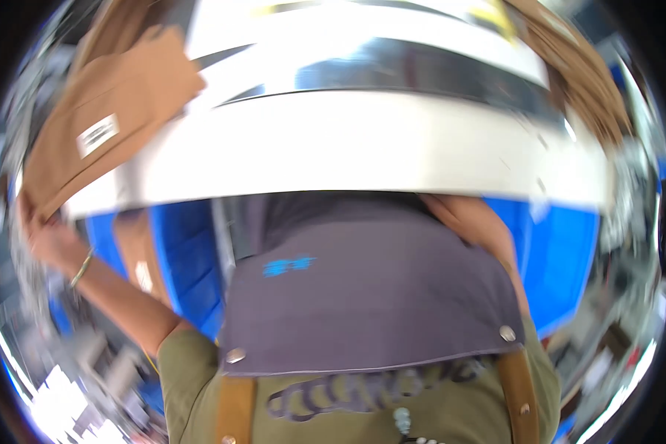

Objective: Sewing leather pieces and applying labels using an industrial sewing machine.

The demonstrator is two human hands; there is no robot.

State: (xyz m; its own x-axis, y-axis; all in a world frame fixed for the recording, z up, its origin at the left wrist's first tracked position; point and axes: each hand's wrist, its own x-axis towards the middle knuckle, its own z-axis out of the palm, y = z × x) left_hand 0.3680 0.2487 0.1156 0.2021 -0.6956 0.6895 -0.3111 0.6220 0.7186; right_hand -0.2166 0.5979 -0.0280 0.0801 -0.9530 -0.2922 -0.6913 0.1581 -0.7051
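Observation:
At the far left, my left hand (48, 233) is closed on the lower corner of a brown fabric piece (144, 89) with a small white label. Blur hides the exact finger positions. The piece lies slanted over the left end of the white table (333, 148). My right hand (448, 209) is low at the table's front edge, against the dark grey apron (377, 288) I wear. Its fingers are hidden behind the apron and the edge.
Stacked brown fabric (581, 66) lies at the table's far right. A glossy dark strip (422, 70) crosses the tabletop. Below the front edge stand blue bins, one at the left (189, 259) and one at the right (559, 259). More brown fabric (137, 251) hangs by the left bin.

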